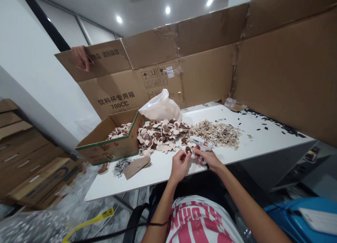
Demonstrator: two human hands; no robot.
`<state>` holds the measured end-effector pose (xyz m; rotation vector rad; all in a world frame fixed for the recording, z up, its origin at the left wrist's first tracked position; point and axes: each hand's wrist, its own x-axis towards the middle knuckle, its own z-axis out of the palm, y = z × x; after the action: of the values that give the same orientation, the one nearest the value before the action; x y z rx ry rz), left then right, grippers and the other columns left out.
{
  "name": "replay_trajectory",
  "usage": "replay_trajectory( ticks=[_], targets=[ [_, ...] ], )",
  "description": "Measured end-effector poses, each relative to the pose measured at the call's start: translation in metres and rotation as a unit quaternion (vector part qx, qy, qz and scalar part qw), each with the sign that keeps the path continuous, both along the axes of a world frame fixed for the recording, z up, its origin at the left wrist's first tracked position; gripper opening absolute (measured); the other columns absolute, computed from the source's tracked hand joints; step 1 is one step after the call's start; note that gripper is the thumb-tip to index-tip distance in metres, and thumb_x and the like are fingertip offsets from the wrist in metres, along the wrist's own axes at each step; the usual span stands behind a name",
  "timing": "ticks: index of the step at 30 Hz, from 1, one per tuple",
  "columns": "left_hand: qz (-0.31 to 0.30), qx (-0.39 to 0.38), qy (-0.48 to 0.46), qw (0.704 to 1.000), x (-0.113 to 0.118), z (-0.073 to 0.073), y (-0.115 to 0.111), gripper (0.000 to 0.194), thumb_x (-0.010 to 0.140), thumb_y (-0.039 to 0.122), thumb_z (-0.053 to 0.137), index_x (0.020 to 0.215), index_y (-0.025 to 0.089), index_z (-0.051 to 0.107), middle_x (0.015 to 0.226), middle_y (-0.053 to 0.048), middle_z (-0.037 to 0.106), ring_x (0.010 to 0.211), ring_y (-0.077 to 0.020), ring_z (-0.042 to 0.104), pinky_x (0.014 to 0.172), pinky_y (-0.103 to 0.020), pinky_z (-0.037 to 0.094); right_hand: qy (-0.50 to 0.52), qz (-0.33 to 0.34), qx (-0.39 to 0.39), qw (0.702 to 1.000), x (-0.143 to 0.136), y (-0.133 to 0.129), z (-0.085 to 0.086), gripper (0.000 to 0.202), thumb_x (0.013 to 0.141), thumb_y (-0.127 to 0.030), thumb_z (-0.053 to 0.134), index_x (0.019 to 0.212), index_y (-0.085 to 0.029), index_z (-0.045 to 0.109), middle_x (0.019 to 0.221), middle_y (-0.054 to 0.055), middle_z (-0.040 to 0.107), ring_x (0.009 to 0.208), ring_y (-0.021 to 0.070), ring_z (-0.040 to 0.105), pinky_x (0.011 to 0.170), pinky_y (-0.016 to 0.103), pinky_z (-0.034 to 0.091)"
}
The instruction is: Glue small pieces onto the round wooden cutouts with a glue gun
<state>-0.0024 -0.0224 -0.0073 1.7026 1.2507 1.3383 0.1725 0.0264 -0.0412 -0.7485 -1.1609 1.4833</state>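
My right hand is wrapped round a white glue gun, its nozzle end pointing left above the table. In my left hand, thumb and fingers pinch a small brown felt piece. A thin pale cord loop shows at that piece, near my right fingertips. Just behind my hands lies a heap of brown and cream felt pieces. Beside it, to the right, spreads a pile of short pale cord loops.
An open cardboard box with more felt pieces stands at left. A white plastic bag sits behind the heap. Tall cardboard panels wall the table's back; another person's hand grips them. Small black pieces lie scattered at right.
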Motion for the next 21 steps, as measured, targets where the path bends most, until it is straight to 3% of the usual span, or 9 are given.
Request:
replay_trajectory(
  ticks=[12,21],
  targets=[
    [0.011,-0.024,-0.021,0.999,-0.002,0.0,0.001,0.046,0.096,0.059,0.058,0.075,0.019,0.06,0.068,0.001,0.049,0.067,-0.0151,0.045,0.064,-0.026,0.036,-0.014,0.004,0.003,1.0,0.0,-0.004,0.005,0.048,0.077,-0.062,0.091,0.089,-0.021,0.07,0.066,0.0,0.062,0.048,0.0145,0.053,0.047,0.023,0.048],
    [0.024,-0.006,-0.005,1.0,0.0,-0.005,0.003,0.043,0.097,0.057,0.056,0.076,0.02,0.054,0.071,0.001,0.051,0.069,-0.0155,0.048,0.067,-0.026,0.039,-0.024,0.005,0.01,1.0,-0.001,-0.006,0.011,0.053,0.073,-0.066,0.092,0.085,-0.02,0.069,0.064,0.0,0.061,0.047,0.0147,0.052,0.047,0.024,0.047]
  ],
)
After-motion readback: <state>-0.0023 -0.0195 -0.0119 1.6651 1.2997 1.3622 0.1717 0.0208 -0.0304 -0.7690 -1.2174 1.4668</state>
